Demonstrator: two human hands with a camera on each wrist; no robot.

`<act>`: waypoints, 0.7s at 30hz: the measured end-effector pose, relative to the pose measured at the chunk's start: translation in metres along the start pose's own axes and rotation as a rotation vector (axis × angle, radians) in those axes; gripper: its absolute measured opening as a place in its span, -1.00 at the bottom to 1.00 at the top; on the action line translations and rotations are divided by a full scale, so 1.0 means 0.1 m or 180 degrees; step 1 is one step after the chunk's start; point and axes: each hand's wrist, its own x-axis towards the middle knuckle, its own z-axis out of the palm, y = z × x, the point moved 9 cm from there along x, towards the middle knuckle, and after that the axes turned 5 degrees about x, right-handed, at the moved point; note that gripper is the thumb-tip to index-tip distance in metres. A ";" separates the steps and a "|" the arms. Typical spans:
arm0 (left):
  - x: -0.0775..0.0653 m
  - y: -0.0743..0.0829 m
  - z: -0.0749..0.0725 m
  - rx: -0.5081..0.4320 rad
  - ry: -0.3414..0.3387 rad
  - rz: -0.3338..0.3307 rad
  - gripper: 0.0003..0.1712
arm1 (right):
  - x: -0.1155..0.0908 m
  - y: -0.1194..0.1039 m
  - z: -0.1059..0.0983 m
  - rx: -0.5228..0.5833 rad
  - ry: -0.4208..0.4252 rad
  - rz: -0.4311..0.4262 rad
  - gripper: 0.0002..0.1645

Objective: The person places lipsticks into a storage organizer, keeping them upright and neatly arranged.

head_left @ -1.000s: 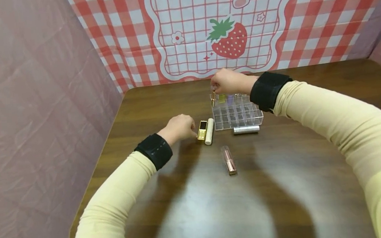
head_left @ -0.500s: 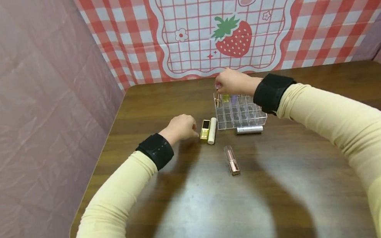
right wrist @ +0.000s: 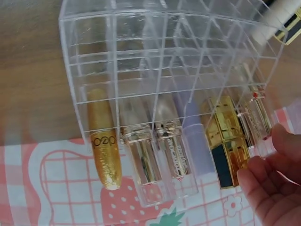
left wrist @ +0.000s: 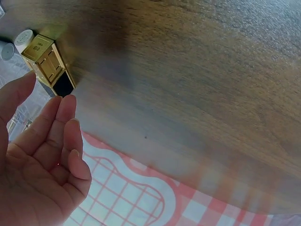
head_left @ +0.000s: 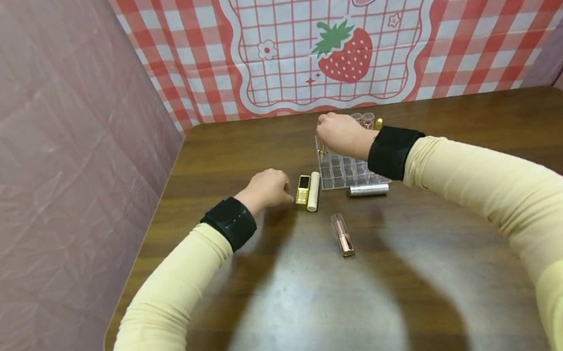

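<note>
My right hand [head_left: 341, 132] is at the back left compartment of a clear divided organizer [head_left: 349, 180]. Its thumb and fingertips are around the top end of a rose-gold and clear lipstick tube [right wrist: 254, 113] standing in that compartment. Beside it, in the same row, stand a gold lipstick with a black panel [right wrist: 228, 146], a lilac tube [right wrist: 195, 132], two clear-capped lipsticks and a gold tube [right wrist: 104, 146]. My left hand [head_left: 267, 188] is relaxed, holding nothing, its fingertips near a gold lipstick with a dark panel [head_left: 303, 190] lying on the table.
A cream tube [head_left: 313, 191] lies against the gold lipstick, left of the organizer. In front of the organizer is a silver tube [head_left: 368, 190]. Nearer the front lies another rose-gold lipstick [head_left: 342, 235]. A checked strawberry cloth [head_left: 272, 85] hangs behind the wooden table [head_left: 297, 322].
My right hand has come lower over the back left compartment, with less of the lipstick tube showing, and more of the back row is visible behind it. My left hand has stayed in place.
</note>
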 end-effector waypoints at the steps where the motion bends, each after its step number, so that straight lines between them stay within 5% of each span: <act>1: -0.01 0.02 -0.02 0.0018 0.0008 0.0008 -0.83 | -0.01 -0.01 0.00 -0.0122 0.0015 -0.0022 -0.83; 12: -0.13 0.21 -0.11 0.0099 0.0055 0.0035 -0.80 | -0.16 -0.20 0.03 -0.0900 0.0598 -0.0275 -0.80; 18: -0.22 0.30 -0.16 0.0058 0.0090 0.0062 -0.80 | -0.35 0.05 -0.10 -0.0072 0.0269 0.0327 -0.77; 21: -0.28 0.31 -0.21 0.0032 0.0105 0.0018 -0.76 | -0.53 0.16 -0.25 0.0364 0.0182 0.0404 -0.83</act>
